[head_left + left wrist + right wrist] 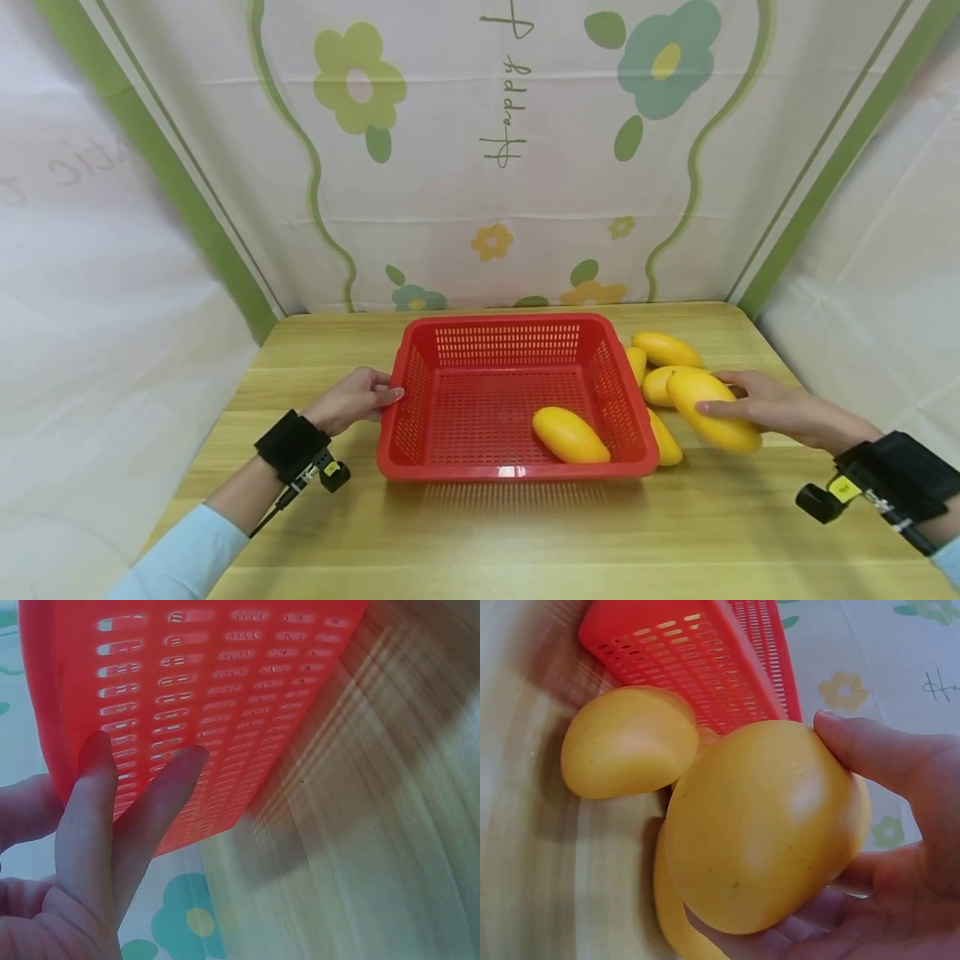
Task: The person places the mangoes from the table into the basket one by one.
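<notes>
A red plastic basket (517, 473) with slotted walls stands on the table, and one yellow mango (570, 435) lies inside it near the front right. My left hand (360, 398) pinches the basket's left rim, thumb over the edge and fingers against the slotted outer wall (217, 697). To the right of the basket, my right hand (783, 410) grips another mango (705, 407), held above the loose ones. In the right wrist view, thumb and fingers wrap this mango (765, 825) from both sides.
Several more mangoes (667, 348) lie beside the basket's right wall, one (630, 742) close against it and partly hidden by it in the head view. The wooden table (480, 550) meets a flower-printed cloth (495, 192) at the back, with pale cloth on both sides.
</notes>
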{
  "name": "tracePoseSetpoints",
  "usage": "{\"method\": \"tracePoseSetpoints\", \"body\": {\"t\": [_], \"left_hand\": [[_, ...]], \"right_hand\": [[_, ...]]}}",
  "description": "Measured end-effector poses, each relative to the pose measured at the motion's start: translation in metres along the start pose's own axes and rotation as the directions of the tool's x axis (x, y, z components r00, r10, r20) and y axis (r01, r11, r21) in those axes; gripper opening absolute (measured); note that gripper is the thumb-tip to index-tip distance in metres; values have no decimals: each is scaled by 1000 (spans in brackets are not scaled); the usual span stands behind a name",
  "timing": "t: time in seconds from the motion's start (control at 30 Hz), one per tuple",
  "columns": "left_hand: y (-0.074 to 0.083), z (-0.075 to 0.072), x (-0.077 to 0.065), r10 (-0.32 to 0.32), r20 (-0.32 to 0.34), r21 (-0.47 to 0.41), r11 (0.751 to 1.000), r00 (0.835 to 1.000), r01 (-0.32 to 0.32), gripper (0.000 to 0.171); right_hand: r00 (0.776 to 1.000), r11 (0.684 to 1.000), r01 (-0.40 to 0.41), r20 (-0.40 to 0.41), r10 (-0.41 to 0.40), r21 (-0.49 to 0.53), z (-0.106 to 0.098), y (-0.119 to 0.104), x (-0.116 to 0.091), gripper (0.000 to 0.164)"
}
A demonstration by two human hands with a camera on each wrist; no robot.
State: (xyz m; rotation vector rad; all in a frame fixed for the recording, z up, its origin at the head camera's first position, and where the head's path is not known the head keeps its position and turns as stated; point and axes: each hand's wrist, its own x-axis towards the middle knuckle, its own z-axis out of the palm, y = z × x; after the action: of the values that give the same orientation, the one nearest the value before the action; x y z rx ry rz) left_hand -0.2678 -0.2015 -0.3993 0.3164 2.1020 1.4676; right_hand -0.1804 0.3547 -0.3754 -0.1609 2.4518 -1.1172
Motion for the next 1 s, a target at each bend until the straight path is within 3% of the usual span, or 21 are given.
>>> {"method": "tracePoseSetpoints", "body": {"t": [1.0], "left_hand": [[1, 2, -1, 16, 11, 16, 1000, 1000, -16, 34]], "right_hand": [[998, 996, 60, 2, -60, -65, -1, -44, 14, 69]]}}
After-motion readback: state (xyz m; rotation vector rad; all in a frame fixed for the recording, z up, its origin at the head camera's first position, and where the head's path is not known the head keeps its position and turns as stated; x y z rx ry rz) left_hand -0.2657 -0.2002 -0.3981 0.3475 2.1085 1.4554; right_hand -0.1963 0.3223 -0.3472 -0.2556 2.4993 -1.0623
